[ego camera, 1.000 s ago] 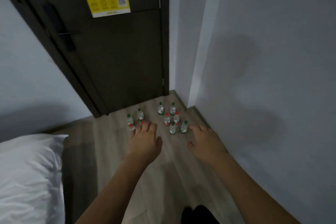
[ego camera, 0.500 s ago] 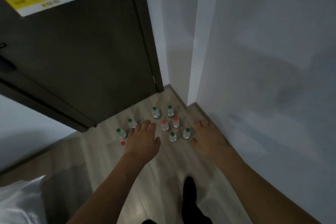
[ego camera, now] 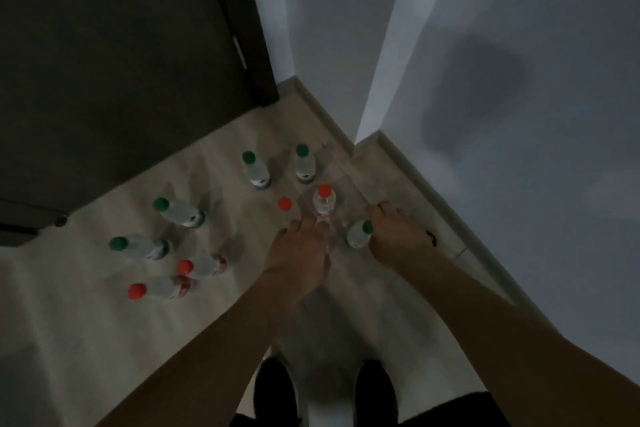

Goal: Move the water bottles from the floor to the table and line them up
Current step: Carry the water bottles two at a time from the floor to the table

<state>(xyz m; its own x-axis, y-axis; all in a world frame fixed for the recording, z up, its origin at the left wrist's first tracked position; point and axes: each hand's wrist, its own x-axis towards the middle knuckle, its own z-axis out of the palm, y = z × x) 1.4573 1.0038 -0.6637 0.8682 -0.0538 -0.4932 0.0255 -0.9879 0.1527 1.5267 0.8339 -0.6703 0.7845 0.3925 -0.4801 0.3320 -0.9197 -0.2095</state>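
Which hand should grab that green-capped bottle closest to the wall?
Right. The right hand already touches the green-capped bottle by the wall, while the left hand sits over the red-capped bottles further left.

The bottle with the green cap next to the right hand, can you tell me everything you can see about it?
The green-capped bottle is a small clear plastic water bottle with a round green screw cap. It looks pale and see-through, and any label is too blurred to read. It stands on the light wooden floor near the wall corner, appearing tilted in this wide view, cap toward the right hand. That hand is right against it, fingers at the cap, but a closed grip cannot be confirmed. The left hand is beside it, apart.
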